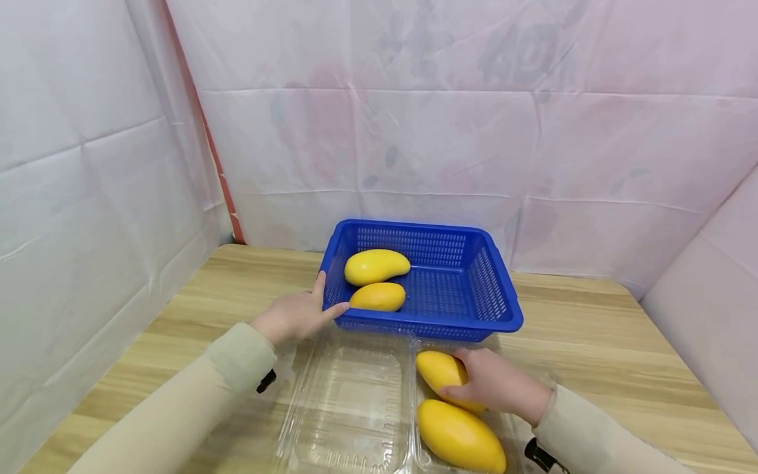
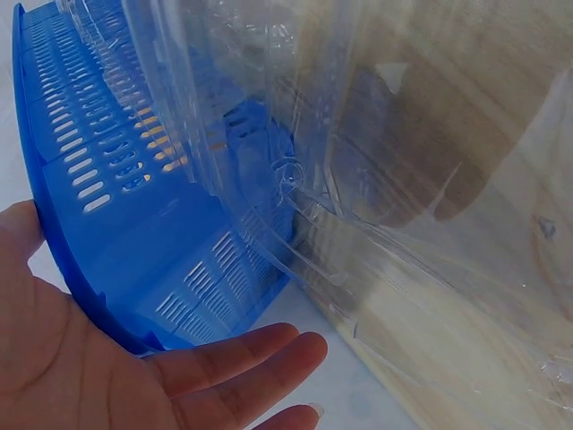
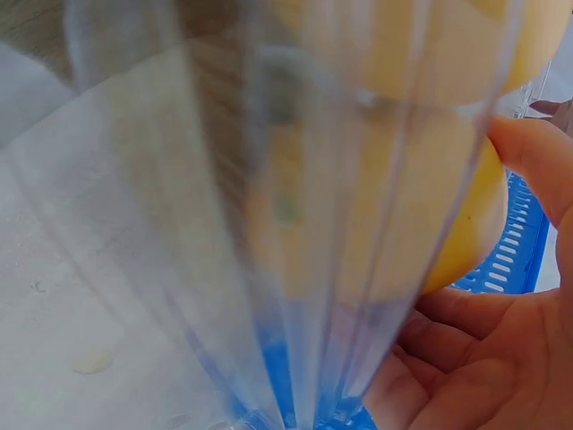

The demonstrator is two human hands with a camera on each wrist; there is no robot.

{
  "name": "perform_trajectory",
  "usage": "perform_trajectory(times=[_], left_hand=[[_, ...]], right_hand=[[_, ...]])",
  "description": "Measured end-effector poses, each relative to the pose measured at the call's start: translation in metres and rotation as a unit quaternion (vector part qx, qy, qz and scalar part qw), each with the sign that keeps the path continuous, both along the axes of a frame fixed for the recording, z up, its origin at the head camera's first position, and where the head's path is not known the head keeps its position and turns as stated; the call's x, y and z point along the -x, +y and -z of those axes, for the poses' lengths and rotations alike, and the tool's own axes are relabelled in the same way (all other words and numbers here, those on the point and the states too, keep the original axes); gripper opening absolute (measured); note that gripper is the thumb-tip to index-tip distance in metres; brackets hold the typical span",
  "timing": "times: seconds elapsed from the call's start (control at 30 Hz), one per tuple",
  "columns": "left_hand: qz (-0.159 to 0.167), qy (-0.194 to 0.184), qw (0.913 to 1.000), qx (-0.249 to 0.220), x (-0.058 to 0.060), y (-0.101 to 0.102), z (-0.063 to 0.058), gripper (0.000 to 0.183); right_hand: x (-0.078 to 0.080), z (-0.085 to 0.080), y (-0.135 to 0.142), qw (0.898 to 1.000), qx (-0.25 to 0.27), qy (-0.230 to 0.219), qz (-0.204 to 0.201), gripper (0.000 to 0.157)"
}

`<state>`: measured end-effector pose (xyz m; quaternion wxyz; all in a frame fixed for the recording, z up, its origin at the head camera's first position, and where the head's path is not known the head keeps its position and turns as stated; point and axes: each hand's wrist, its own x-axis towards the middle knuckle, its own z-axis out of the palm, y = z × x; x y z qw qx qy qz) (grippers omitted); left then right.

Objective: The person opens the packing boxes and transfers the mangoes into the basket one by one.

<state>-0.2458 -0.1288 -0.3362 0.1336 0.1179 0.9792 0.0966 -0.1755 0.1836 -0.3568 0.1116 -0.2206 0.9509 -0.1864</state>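
My right hand [image 1: 494, 382] grips a yellow mango [image 1: 439, 370], thumb on the near side and fingers over the far side. This mango lies in the right half of an open clear plastic clamshell box [image 1: 355, 408], with a second mango [image 1: 460, 438] nearer me. In the right wrist view the box's blurred wall covers much of the held mango [image 3: 466, 224]. My left hand [image 1: 299, 316] rests against the front left corner of a blue basket [image 1: 423, 322], thumb over the rim. Its fingers [image 2: 242, 358] extend fairly straight along the outside.
Inside the basket, two mangoes lie on the left, one behind [image 1: 376, 266] the other [image 1: 379, 297]. The wood-grain table [image 1: 622, 349] extends to both sides. A pale printed cloth [image 1: 444, 145] hangs behind it, with white cloth [image 1: 89, 197] on the left.
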Motion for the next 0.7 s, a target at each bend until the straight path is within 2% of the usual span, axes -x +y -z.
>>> perform_trajectory(times=[0.27, 0.5, 0.7], left_hand=[[-0.013, -0.002, 0.9999, -0.004, 0.0019, -0.0001, 0.0013, 0.095], [-0.005, 0.007, 0.9999, 0.005, 0.0041, 0.0015, 0.0007, 0.094], [-0.004, 0.001, 1.0, 0.003, 0.0022, 0.0015, 0.0005, 0.093]], right_hand=[[0.0029, 0.0051, -0.0004, 0.998, 0.003, 0.056, 0.002, 0.049], [0.0036, 0.0073, -0.0004, 0.998, 0.01, 0.054, 0.017, 0.054], [0.0019, 0.0074, 0.0005, 0.998, 0.02, 0.052, 0.016, 0.054]])
